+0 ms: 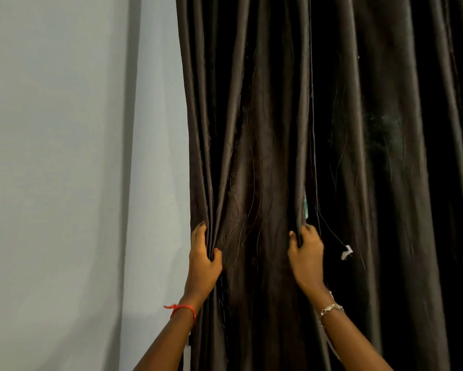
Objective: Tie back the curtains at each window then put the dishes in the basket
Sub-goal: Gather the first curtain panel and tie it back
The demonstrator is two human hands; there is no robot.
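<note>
1. The dark brown curtain panel (251,156) hung in deep folds beside the pale wall (64,156). The 2nd panel (399,156) hung just right of it, darker and untouched.
2. The left hand (202,259) held the panel's outer edge, next to the wall. The thumb was tucked into a fold and the fingers were wrapped behind the cloth, a firm clasp.
3. The right hand (306,253) held the panel's inner edge where the 2 panels met. The fingers were curled round a bunched pleat and the thumb was in front.
4. Both hands sat at about the same height, 1 on each edge. Judged purpose: to bracket the full width so the cloth could be gathered into 1 bundle for tying.
5. A sliver of green (305,208) showed in the gap just above the right hand. It may have been the window behind, but this could not be confirmed.
6. A thin cord (312,129) ran down the seam to a white tag (346,253) close to the right hand. Whether it served as the tie-back could not be told.
7. There was a red thread (183,309) on the left wrist and a silver bracelet (331,308) on the right.
8. The dishes and basket were out of view. Judged stage: early, with the gathering not yet done.
</note>
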